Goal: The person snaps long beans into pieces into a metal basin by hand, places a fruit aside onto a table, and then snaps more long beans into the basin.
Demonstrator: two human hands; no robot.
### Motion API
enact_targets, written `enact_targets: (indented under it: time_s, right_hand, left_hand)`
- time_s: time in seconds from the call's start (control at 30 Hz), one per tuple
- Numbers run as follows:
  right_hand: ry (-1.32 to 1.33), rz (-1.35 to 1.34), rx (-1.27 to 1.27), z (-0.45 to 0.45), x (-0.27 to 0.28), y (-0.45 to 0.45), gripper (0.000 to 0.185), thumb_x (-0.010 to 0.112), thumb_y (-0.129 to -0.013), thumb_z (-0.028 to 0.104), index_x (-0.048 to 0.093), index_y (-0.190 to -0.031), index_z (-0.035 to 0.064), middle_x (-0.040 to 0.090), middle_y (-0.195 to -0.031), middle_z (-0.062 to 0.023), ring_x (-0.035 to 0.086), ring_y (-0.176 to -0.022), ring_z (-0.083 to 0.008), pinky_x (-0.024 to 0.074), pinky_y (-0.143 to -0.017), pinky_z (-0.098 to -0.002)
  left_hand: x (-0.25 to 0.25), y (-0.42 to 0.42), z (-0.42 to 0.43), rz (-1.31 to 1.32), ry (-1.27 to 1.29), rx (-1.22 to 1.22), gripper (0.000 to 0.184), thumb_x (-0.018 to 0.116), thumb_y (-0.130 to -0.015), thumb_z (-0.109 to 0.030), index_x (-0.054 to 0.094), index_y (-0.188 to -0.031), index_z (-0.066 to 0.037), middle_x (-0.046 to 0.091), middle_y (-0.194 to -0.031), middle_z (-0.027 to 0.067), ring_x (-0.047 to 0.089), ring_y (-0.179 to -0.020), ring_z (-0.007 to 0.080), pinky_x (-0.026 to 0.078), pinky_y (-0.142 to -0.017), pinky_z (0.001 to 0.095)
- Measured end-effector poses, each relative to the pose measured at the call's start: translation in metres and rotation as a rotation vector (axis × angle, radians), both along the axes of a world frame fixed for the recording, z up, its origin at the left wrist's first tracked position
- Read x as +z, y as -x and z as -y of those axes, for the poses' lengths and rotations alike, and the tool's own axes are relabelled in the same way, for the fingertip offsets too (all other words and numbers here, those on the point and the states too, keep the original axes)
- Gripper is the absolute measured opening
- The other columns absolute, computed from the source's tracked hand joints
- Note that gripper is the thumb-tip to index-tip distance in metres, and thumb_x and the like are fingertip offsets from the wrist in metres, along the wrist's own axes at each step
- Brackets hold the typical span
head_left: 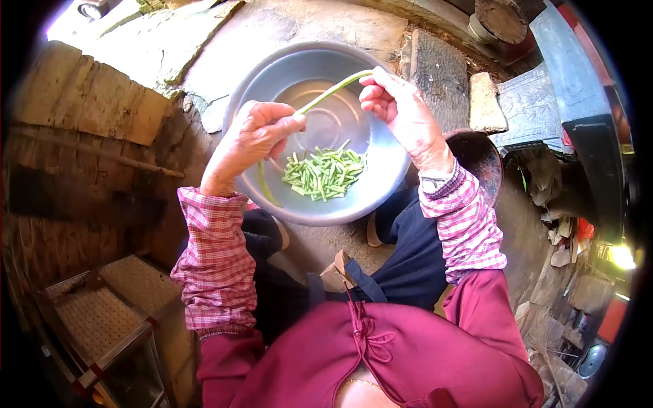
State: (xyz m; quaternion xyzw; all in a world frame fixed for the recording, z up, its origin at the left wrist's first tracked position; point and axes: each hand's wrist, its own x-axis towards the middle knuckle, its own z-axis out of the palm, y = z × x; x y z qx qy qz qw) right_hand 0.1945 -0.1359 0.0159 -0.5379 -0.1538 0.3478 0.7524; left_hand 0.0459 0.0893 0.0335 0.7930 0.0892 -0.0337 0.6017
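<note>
A long green bean (333, 89) stretches between my two hands above a wide metal basin (388, 180). My left hand (262, 132) is closed around the bean, and its tail hangs below that hand, inside the basin's left side. The fingertips of my right hand (398, 102) pinch the bean's far end, near the basin's back right rim. Short pieces of green bean (323, 171) lie in a heap on the basin's floor, toward the near side.
A dark round pan (486, 163) sits behind my right wrist. Wooden boards (88, 92) stand at the left, above a glass-sided cabinet (109, 316). Stone blocks (488, 102) lie at the back right. My knees are on the near side of the basin.
</note>
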Motion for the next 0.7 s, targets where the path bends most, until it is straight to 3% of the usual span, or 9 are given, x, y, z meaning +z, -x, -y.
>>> enact_targets:
  time_s: [0.17, 0.27, 0.33, 0.4, 0.5, 0.53, 0.6, 0.7]
  right_hand:
    - [0.13, 0.243, -0.203, -0.011, 0.005, 0.006, 0.031, 0.058, -0.1, 0.03, 0.069, -0.101, 0.001, 0.072, -0.084, -0.0064, 0.069, -0.076, -0.0125, 0.0534, -0.071, -0.023]
    - [0.072, 0.337, -0.383, -0.004, -0.008, -0.015, 0.031, 0.058, -0.1, 0.029, 0.069, -0.099, 0.0009, 0.072, -0.083, -0.008, 0.07, -0.073, -0.0146, 0.0547, -0.069, -0.025]
    - [0.023, 0.238, -0.496, 0.014, -0.009, -0.046, 0.03, 0.056, -0.101, 0.028, 0.069, -0.1, 0.0013, 0.072, -0.084, -0.0095, 0.07, -0.074, -0.0154, 0.0556, -0.07, -0.0258]
    - [0.063, 0.385, -0.34, 0.018, -0.001, -0.041, 0.031, 0.058, -0.1, 0.03, 0.069, -0.101, 0.0009, 0.072, -0.084, -0.0092, 0.069, -0.074, -0.0144, 0.0555, -0.07, -0.025]
    - [0.35, 0.556, 0.044, 0.011, -0.012, -0.021, 0.035, 0.063, -0.097, 0.034, 0.072, -0.102, 0.0008, 0.073, -0.085, -0.0076, 0.068, -0.074, -0.0132, 0.0543, -0.069, -0.0243]
    - [0.38, 0.669, 0.058, 0.007, -0.022, -0.011, 0.033, 0.065, -0.096, 0.03, 0.072, -0.108, 0.0004, 0.073, -0.085, -0.0062, 0.067, -0.075, -0.0117, 0.054, -0.07, -0.0245]
    - [0.68, 1.044, 0.039, 0.006, -0.018, -0.003, 0.032, 0.068, -0.094, 0.024, 0.07, -0.115, 0.0002, 0.073, -0.087, -0.0056, 0.067, -0.077, -0.011, 0.0545, -0.071, -0.0246]
    - [0.342, 0.654, -0.017, 0.004, -0.012, -0.01, 0.032, 0.068, -0.093, 0.02, 0.069, -0.118, 0.0002, 0.073, -0.09, -0.0058, 0.067, -0.079, -0.0111, 0.0552, -0.073, -0.0253]
  left_hand:
    - [0.004, -0.005, 0.009, -0.033, 0.094, -0.025, 0.029, 0.065, -0.097, -0.027, 0.072, -0.092, 0.001, 0.053, -0.056, -0.0023, 0.045, -0.047, 0.0042, 0.033, -0.045, 0.0215]
    - [0.001, 0.001, 0.008, -0.1, 0.078, -0.073, 0.028, 0.064, -0.097, -0.026, 0.072, -0.093, 0.001, 0.053, -0.056, -0.0025, 0.044, -0.048, 0.0036, 0.033, -0.046, 0.0205]
    - [0.0, 0.008, 0.006, -0.123, 0.056, -0.096, 0.028, 0.065, -0.097, -0.026, 0.072, -0.094, 0.001, 0.054, -0.057, -0.0023, 0.044, -0.048, 0.0038, 0.033, -0.046, 0.0204]
    - [0.006, 0.013, 0.003, -0.124, 0.048, -0.069, 0.028, 0.065, -0.097, -0.026, 0.072, -0.094, 0.001, 0.054, -0.057, -0.0023, 0.044, -0.048, 0.0039, 0.033, -0.046, 0.0203]
    - [-0.001, 0.015, -0.013, -0.061, 0.022, -0.016, 0.026, 0.066, -0.096, -0.024, 0.073, -0.095, 0.001, 0.053, -0.056, -0.0026, 0.044, -0.046, 0.0046, 0.034, -0.044, 0.0207]
    - [-0.004, 0.015, -0.017, -0.045, 0.035, -0.005, 0.026, 0.066, -0.096, -0.023, 0.073, -0.095, 0.002, 0.055, -0.055, -0.0008, 0.046, -0.046, 0.0059, 0.035, -0.043, 0.0222]
    - [-0.005, 0.016, -0.022, -0.035, 0.013, 0.022, 0.025, 0.068, -0.094, -0.022, 0.073, -0.096, 0.002, 0.055, -0.055, -0.0003, 0.046, -0.046, 0.0064, 0.036, -0.043, 0.0226]
    - [-0.005, 0.016, -0.022, -0.055, -0.061, 0.01, 0.025, 0.069, -0.094, -0.022, 0.072, -0.096, 0.003, 0.055, -0.056, 0.0001, 0.047, -0.045, 0.0069, 0.036, -0.043, 0.023]
